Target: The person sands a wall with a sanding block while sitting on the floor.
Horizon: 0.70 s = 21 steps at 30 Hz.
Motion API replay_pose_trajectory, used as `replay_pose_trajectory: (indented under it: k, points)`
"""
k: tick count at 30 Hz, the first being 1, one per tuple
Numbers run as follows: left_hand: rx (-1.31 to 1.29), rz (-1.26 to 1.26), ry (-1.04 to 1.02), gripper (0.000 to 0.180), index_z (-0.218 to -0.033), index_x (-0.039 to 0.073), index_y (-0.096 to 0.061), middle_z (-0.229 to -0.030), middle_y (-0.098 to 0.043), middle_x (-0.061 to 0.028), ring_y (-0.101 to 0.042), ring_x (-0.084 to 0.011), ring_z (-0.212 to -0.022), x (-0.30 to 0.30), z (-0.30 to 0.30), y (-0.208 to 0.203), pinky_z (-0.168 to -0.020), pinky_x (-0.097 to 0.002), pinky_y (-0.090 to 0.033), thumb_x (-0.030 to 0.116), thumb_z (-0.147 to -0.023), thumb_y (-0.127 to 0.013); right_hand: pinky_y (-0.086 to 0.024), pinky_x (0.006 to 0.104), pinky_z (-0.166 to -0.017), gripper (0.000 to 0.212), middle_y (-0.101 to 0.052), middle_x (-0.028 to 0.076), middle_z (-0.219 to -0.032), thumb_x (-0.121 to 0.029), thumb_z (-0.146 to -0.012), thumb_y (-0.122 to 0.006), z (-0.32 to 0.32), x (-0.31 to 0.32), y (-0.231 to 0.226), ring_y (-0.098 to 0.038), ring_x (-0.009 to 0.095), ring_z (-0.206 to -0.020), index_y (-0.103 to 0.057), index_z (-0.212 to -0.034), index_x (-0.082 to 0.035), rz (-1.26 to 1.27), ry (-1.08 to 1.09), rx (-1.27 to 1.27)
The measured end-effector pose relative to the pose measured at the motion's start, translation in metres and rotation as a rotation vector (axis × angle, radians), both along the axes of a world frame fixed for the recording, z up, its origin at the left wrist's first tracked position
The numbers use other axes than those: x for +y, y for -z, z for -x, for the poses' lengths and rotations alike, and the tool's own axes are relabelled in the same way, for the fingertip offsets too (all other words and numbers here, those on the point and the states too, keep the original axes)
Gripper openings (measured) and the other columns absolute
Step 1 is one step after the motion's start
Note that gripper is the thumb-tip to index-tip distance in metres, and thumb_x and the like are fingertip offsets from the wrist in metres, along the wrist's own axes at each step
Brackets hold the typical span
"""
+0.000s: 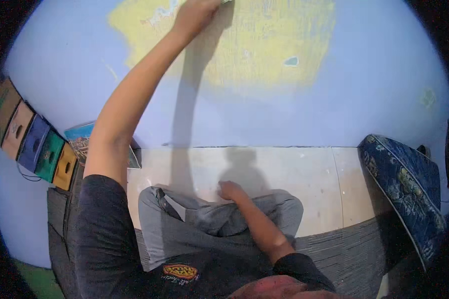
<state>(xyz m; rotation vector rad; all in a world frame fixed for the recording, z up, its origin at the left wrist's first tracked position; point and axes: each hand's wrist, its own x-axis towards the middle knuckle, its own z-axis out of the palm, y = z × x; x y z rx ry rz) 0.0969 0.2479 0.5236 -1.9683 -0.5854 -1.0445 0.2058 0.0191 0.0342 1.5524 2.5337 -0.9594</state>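
My left hand (197, 15) reaches far up to the wall (145, 109), its fingers closed. A small pale bit shows at the fingertips, cut off by the top edge of the view, so its kind cannot be made out. Around that hand, the lilac wall has a large yellow patch (264, 45) with scraped, streaky areas and a small teal chip mark (291, 61). Low over my crossed legs in grey trousers (209, 219), my right hand (229, 191) is curled closed; whatever it may hold is hidden.
At the left stands a column of coloured drawers (49, 155), with a picture board (80, 142) beside it against the wall. A blue floral cushion (403, 184) leans at the right. Pale floorboards (314, 184) meet the wall, and a dark grey ribbed mat (334, 254) lies nearer.
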Motion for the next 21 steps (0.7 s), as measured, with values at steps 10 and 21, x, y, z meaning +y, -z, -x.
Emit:
replay_pose_trajectory:
  k: [10,21]
  points:
    - [0.346,0.323,0.099,0.048,-0.13,0.003,-0.05,-0.14,-0.048,-0.0129,-0.044,-0.0305,-0.13,-0.019,-0.033,0.228,-0.11,-0.0478,-0.032,0.004,-0.082,-0.054,-0.044,0.05,-0.098,0.053,-0.058,0.023,-0.123,-0.041,-0.088,-0.056,-0.009,0.011,0.03,-0.056,0.039,-0.115,-0.052,-0.124,-0.001,-0.01,0.086,-0.016]
    - [-0.58,1.546,-0.004,0.034,-0.112,0.005,-0.064,-0.099,-0.067,-0.0182,-0.065,-0.0355,-0.089,-0.251,0.097,0.505,-0.081,-0.042,-0.05,0.031,-0.099,-0.046,-0.041,0.0465,-0.104,0.063,-0.053,0.021,-0.132,-0.045,-0.094,-0.052,-0.026,0.018,0.02,-0.05,0.038,-0.122,-0.043,-0.137,0.0,0.103,0.123,-0.092]
